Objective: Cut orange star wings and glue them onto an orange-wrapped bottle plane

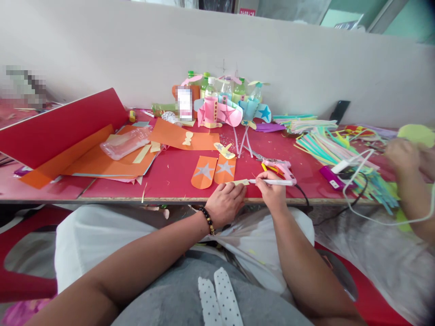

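Observation:
My left hand (227, 199) lies flat near the front edge of the red table, its outstretched fingers pressing on a small pale yellow strip of paper (242, 182). A white pen (277, 182) is pinched in my right hand (273, 192), held almost level with its tip at the strip's right end. Just beyond my left hand are two orange paper pieces (204, 172) with rounded ends and silver stars. A pale yellow paper piece with stars (224, 150) rests above them. The pink glue gun (282, 166) lies behind my right hand, close to scissors (255, 155).
Decorated bottle planes (212, 106) stand at the back beside a phone (185, 104). Orange sheets (112, 163) and a clear plastic bottle (127, 142) lie left. Coloured strips (340, 154), a purple power block (335, 179) and another person's blurred hands (403, 156) are right.

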A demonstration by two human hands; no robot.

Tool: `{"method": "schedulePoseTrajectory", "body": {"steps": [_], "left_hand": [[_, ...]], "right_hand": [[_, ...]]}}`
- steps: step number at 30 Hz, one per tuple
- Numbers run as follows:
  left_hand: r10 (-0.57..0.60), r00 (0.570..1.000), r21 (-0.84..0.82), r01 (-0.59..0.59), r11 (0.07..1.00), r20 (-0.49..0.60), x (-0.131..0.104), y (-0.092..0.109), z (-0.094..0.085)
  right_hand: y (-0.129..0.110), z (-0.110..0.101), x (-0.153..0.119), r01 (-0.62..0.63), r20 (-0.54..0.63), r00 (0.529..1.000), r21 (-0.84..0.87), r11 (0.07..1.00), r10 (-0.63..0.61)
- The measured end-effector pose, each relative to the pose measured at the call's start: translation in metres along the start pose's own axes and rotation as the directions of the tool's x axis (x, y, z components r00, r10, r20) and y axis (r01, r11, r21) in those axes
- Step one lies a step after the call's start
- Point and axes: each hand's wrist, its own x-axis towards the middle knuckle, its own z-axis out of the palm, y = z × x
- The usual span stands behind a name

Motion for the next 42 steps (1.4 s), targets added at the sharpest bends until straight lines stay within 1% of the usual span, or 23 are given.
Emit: {"method": "schedulePoseTrajectory", "body": {"steps": [7, 11, 20, 27, 33, 42], "left_hand": [[-0.005, 1.000, -0.009, 0.005, 1.000, 0.008, 0.000, 0.000, 0.000], [-0.001, 1.000, -0.038, 0.001, 0.999, 0.007, 0.000, 0.000, 0.001], [0.021, 0.998, -0.092, -0.027, 0.995, -0.060, -0.001, -0.002, 0.006], [0.070, 0.995, -0.158, -0.081, 0.984, -0.075, -0.002, -0.005, 0.008], [0.053, 0.994, -0.176, -0.069, 0.982, -0.091, -0.002, -0.005, 0.010], [0.049, 0.996, -0.142, -0.059, 0.988, -0.068, -0.001, -0.003, 0.010]], "right_hand": [[-0.004, -0.001, 0.000, -0.031, -0.028, 0.999, 0.005, 1.000, 0.031], [-0.004, -0.001, 0.000, -0.027, -0.034, 0.999, 0.009, 1.000, 0.027], [-0.003, 0.000, 0.000, -0.031, -0.042, 0.999, 0.040, 0.999, 0.033], [0.000, 0.001, -0.001, -0.045, -0.090, 0.994, 0.111, 0.993, 0.055], [-0.002, -0.001, -0.001, -0.022, -0.033, 0.999, 0.052, 0.998, 0.024], [-0.001, 0.000, 0.001, 0.021, 0.051, 0.998, 0.003, 1.000, -0.021]]}}
